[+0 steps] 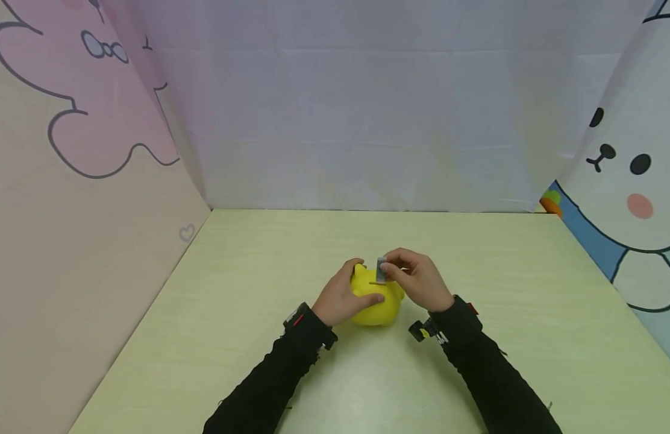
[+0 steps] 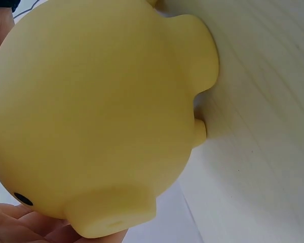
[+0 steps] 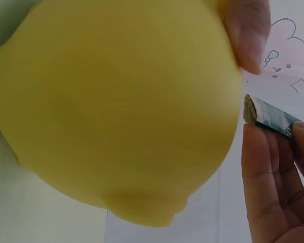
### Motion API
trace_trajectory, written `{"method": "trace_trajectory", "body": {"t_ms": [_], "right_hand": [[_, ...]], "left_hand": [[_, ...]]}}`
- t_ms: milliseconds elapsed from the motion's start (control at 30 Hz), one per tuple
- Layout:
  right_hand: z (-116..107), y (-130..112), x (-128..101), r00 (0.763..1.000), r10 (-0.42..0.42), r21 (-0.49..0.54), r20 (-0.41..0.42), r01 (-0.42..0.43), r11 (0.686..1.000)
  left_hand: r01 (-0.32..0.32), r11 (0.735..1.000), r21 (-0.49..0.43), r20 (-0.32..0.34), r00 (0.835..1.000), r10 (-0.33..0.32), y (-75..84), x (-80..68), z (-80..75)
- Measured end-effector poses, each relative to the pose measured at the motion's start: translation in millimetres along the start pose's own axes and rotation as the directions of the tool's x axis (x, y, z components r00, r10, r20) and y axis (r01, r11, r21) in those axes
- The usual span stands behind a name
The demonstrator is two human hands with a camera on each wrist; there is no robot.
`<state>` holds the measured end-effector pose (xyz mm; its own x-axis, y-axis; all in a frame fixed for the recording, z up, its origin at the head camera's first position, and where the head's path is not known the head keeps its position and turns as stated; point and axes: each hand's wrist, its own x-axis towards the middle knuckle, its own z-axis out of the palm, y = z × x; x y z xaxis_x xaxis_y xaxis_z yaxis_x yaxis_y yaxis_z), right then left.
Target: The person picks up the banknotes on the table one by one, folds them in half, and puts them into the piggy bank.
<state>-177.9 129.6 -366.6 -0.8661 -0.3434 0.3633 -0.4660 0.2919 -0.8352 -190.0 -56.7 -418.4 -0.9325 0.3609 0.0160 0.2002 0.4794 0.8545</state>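
A yellow piggy bank (image 1: pixel 388 307) stands on the table in the middle of the head view. My left hand (image 1: pixel 337 301) grips its left side, thumb across the top near the slot and fingers round the far side. Between thumb and fingertips my right hand (image 1: pixel 419 280) pinches a folded banknote (image 1: pixel 381 269), held upright with its lower end right at the dark slot on the pig's top. The right wrist view shows the folded edge of the banknote (image 3: pixel 273 117) beside the pig's rounded body (image 3: pixel 121 101). In the left wrist view the pig's snout (image 2: pixel 114 215) and one black eye show.
The pale yellow-green table (image 1: pixel 270 241) extends around the hands. Behind it hangs a white cloth (image 1: pixel 356 120), with cartoon-printed panels on the left (image 1: pixel 107 132) and right (image 1: pixel 633 181). Black wrist cameras sit on both sleeves (image 1: pixel 454 325).
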Motion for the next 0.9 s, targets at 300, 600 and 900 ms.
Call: {"method": "trace_trajectory", "body": {"t_ms": [300, 600, 900], "right_hand": [[0, -4, -2, 1.0, 0.005, -0.026, 0.006, -0.005, 1.0], [2, 1, -2, 1.0, -0.001, -0.053, -0.006, 0.001, 0.999], [6, 33, 0, 0.993, -0.097, -0.152, -0.064, 0.086, 0.985]], "left_hand": [[0.0, 1.0, -0.012, 0.004, 1.0, 0.0, 0.8, -1.0, 0.2], [-0.006, 1.0, 0.001, -0.005, 1.0, 0.006, 1.8, -1.2, 0.5], [-0.002, 1.0, 0.002, -0.007, 1.0, 0.002, 2.7, -1.3, 0.0]]}}
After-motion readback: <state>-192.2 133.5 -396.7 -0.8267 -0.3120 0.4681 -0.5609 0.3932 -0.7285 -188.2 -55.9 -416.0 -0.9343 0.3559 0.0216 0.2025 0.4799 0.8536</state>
